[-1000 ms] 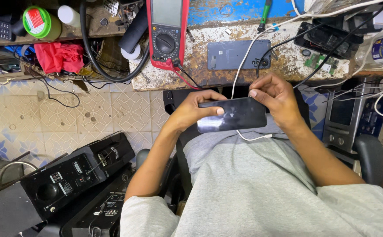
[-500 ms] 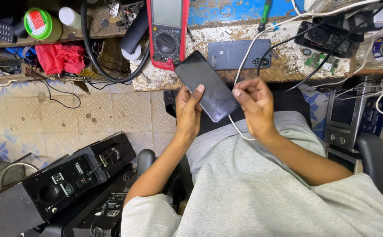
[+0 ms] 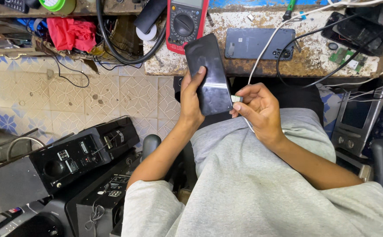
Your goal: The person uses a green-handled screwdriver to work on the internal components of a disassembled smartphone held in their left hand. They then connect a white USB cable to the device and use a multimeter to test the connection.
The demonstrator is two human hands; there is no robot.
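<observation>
My left hand (image 3: 191, 98) is wrapped around the dark phone (image 3: 210, 73), thumb across its glass, tilted up over my lap. My right hand (image 3: 258, 109) pinches the white cable plug (image 3: 236, 99) — tip right at the phone's lower edge. Beyond my grip, on the worn bench (image 3: 314, 57) — a grey phone (image 3: 258, 43) and a red multimeter (image 3: 185, 19).

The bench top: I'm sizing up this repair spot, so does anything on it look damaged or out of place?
Yes. The workbench surface is rusted and flaking, and a bare green circuit board lies loose among tangled cables. A grey phone back panel lies there too. The black phone in the left hand shows no crack.
</observation>
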